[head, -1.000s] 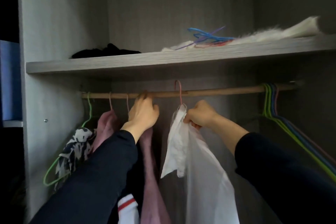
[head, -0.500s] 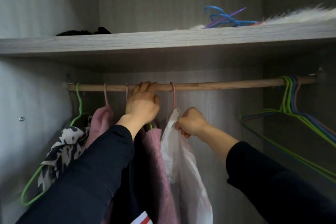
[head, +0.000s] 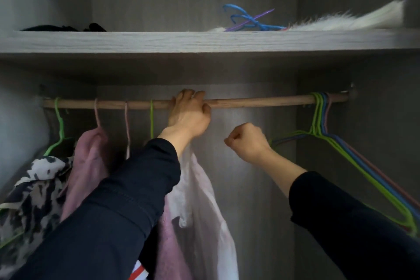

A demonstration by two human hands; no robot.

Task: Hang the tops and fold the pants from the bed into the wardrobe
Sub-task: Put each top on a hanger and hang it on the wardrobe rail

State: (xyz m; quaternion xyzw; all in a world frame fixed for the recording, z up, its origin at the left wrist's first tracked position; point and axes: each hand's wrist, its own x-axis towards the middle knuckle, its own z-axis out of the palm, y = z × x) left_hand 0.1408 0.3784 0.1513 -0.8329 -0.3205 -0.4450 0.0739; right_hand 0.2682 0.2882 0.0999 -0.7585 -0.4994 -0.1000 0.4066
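Note:
Inside the wardrobe a wooden rail (head: 261,101) runs left to right. My left hand (head: 189,115) is curled over the rail near its middle, gripping it. Below that hand hangs a white top (head: 204,200); its hanger hook is hidden behind the hand. To its left hang a pink top (head: 89,166) and a black-and-white patterned top (head: 29,191) on pink and green hangers. My right hand (head: 246,141) is a closed fist to the right of the white top, apart from it, with nothing visible in it.
Several bare hangers (head: 322,120), green, blue and pink, hang at the rail's right end. The shelf (head: 159,41) above carries dark clothes (head: 61,28) at left, loose blue and purple hangers (head: 247,19) and a white furry item (head: 341,21) at right.
My right hand has let go of the white top and drawn off to the right as a fist. The left hand has slid right along the rail, over the white top's hanger.

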